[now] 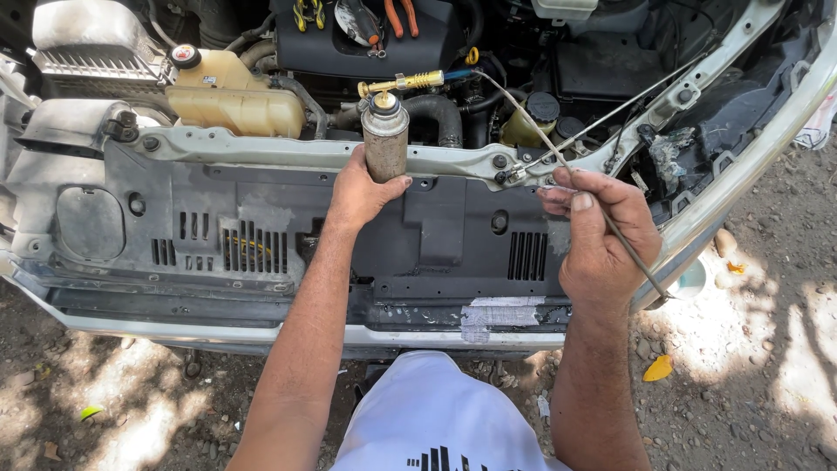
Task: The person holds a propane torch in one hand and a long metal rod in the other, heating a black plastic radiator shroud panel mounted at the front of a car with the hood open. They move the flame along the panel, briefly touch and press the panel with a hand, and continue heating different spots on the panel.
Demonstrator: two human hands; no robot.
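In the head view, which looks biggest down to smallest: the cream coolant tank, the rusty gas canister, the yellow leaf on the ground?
1. Cream coolant tank
2. Rusty gas canister, held in the left hand
3. Yellow leaf

Dirt ground [767, 366] — dappled sunlight, fallen leaves [659, 369]

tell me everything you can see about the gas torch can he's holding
The gas torch can is a small upright metal cylinder, its side dull, brownish and worn. On top sits a brass torch head that points sideways to the right over the engine bay. The left hand grips the can's lower half from the left and holds it against the car's front crossbar. No flame shows at the head.
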